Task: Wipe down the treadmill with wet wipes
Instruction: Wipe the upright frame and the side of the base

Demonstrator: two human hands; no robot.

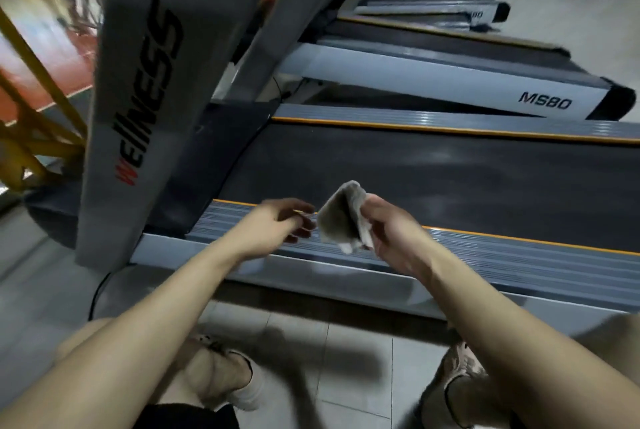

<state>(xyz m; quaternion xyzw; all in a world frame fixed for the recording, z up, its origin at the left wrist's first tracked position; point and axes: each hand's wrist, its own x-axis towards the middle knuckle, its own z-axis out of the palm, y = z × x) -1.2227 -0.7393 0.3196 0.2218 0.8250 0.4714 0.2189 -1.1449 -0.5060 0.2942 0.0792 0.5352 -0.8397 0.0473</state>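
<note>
One wipe (341, 217), folded and grey with dirt on its face, is held up over the near side rail (485, 257) of the treadmill (433, 179), towards the end where the upright stands. The right hand (394, 233) grasps it, fingers curled round its right edge. The left hand (277, 226) is just beside the wipe's left edge, fingers loosely curled and holding nothing I can see; whether the tips touch the wipe I cannot tell.

The treadmill has a dark belt edged by two orange stripes, with ribbed grey rails on both sides. Its grey upright (138, 99), lettered WELLNESS, leans across the left. Beyond the far rail lies a second treadmill (450, 82) marked MS80, and more decks run back in a row, too blurred to count.

The floor (311, 342) is pale tile, with two shoes (221, 376) planted at the treadmill's near edge. A yellow frame (34, 138) stands on the left.
</note>
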